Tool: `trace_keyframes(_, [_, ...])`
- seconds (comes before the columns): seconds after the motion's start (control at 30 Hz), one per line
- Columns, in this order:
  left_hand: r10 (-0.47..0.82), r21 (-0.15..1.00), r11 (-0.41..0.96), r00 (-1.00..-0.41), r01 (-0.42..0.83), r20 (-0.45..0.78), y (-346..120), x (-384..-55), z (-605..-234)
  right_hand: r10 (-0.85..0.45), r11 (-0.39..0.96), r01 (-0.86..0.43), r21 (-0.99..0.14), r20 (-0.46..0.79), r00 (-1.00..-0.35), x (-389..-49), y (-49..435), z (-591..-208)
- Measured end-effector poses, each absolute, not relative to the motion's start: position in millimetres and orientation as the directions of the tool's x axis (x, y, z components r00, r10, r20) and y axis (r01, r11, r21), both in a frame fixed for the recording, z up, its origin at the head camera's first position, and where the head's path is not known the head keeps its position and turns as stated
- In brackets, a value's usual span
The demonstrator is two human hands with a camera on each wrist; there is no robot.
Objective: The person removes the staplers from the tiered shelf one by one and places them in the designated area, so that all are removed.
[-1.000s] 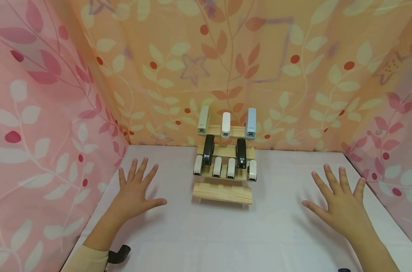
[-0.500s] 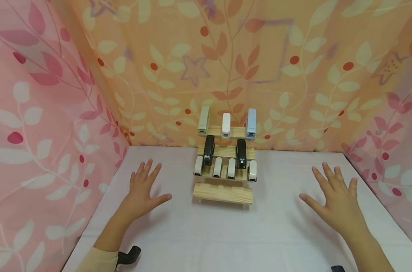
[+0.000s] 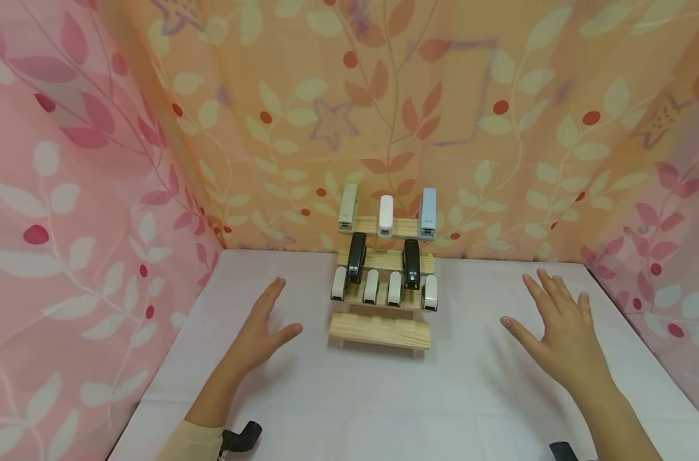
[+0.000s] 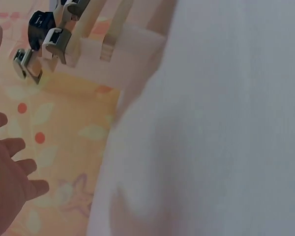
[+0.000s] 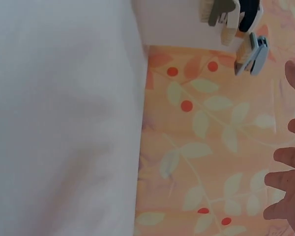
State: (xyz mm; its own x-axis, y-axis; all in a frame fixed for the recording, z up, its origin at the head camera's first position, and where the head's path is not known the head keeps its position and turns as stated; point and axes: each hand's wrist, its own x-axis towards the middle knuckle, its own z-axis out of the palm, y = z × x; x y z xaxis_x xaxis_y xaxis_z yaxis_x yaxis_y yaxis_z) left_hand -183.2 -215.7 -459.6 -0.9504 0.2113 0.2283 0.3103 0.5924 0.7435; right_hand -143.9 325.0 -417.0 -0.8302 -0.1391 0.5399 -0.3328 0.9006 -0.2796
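Note:
A tiered wooden stand holds staplers in rows. On its top step are a green stapler, a white stapler and a blue stapler. Below them sit two black staplers, a left one and a right one. Several small white staplers line the third step. My left hand hovers left of the stand, thumb apart from the straight fingers, holding nothing. To the right of the stand my right hand is held over the table with fingers spread, also holding nothing.
A white cloth covers the table. Patterned curtains rise at the back and along both sides. A black camera mount projects from the left wrist, and another shows near the right forearm.
Both hands have moved inward toward the stand, the left one farther, turning so its fingers now overlap in the head view. The staplers stay in place; the head view has shifted slightly.

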Motion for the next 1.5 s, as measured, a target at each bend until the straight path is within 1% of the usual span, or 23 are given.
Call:
trace_keyframes(0.13, [0.196,0.835,0.489,-0.965,0.252,0.177,-204.8,-186.3,-465.3,-0.129,0.885,-0.342,-0.316,0.540,-0.832,-146.2,315.0,-409.4])
trace_keyframes(0.27, [0.221,0.898,0.377,-0.964,0.226,0.149,-192.7,-189.2,-469.6,-0.123,0.868,-0.356,-0.346,0.545,-0.829,-151.3,304.7,-398.4])
trace_keyframes(0.47, [0.264,0.945,0.237,-0.951,0.226,0.161,-176.6,-195.9,-479.0,-0.106,0.825,-0.383,-0.414,0.553,-0.826,-163.3,289.7,-379.5])
trace_keyframes(0.67, [0.288,0.986,0.075,-0.950,0.150,0.123,-163.7,-202.4,-490.9,-0.067,0.804,-0.349,-0.481,0.511,-0.857,-174.5,274.1,-361.5])
trace_keyframes(1.0, [0.309,0.996,-0.028,-0.947,0.081,0.085,-148.7,-205.6,-508.8,-0.030,0.716,-0.329,-0.615,0.445,-0.895,-203.5,244.8,-339.5])
trace_keyframes(1.17, [0.297,0.999,-0.030,-0.954,0.025,0.033,-145.8,-204.0,-513.4,-0.020,0.658,-0.305,-0.688,0.389,-0.921,-221.0,232.8,-330.9])
trace_keyframes(1.23, [0.299,0.999,-0.043,-0.954,0.019,0.031,-145.1,-204.0,-514.5,-0.016,0.645,-0.283,-0.709,0.358,-0.934,-229.2,228.6,-328.1])
trace_keyframes(1.5, [0.303,0.997,-0.075,-0.953,-0.004,0.019,-141.2,-201.9,-521.5,-0.037,0.588,-0.233,-0.775,0.262,-0.964,-262.7,214.3,-330.1])
